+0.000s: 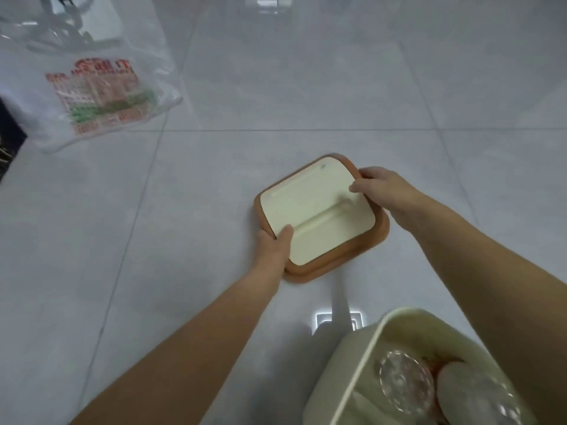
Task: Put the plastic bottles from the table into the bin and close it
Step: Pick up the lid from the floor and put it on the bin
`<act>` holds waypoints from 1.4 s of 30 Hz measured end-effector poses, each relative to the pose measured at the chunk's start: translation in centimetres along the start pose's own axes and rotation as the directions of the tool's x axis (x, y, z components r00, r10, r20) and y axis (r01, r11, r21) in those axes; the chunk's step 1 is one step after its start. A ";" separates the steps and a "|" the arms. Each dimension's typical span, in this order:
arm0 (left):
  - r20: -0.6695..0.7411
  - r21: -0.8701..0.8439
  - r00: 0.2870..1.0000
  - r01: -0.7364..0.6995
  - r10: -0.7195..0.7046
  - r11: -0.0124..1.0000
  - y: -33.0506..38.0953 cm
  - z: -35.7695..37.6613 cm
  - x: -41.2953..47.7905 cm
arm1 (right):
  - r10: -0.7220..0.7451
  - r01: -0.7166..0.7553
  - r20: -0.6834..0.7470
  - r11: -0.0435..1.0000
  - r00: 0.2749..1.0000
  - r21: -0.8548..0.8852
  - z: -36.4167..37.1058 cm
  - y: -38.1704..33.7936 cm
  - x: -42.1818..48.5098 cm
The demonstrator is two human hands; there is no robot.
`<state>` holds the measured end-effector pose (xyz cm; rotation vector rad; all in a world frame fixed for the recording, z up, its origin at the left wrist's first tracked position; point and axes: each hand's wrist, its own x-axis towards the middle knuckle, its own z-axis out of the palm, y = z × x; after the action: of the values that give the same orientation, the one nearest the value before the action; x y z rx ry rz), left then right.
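The bin lid [319,210], cream on top with an orange-brown rim, lies on the grey tiled floor in the middle of the view. My left hand [274,245] grips its near-left edge, thumb on the cream face. My right hand [383,190] grips its far-right edge, fingers curled over the rim. At the bottom right stands the cream bin [362,360], open at the top. Inside it lie clear plastic bottles [405,381], seen bottom-end up.
A clear plastic bag [92,87] with red and green print lies on the floor at the upper left. A dark object [9,130] shows at the left edge. A bright reflection [325,320] sits on the tiles just beyond the bin.
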<state>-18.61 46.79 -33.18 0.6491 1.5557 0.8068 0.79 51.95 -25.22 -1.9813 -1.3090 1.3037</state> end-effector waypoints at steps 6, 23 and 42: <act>0.113 0.027 0.949 -0.299 0.294 0.954 10.5 0.6 -9.8 | -0.114 0.133 -0.197 0.987 0.974 0.089 -7.8 -6.9 -15.8; 0.715 0.404 0.695 -0.505 0.082 0.763 6.1 -5.4 -30.9 | 0.321 -0.028 -0.320 0.744 0.891 0.668 -1.1 6.4 -45.7; 0.650 0.473 0.747 -0.539 0.137 0.697 3.2 -3.6 -28.1 | 0.267 -0.233 -0.501 0.964 0.823 0.130 1.7 9.2 -42.2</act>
<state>-18.43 26.15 -13.57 1.5995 1.1089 0.2566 -1.12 10.48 -13.12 -2.2982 -0.7584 0.8016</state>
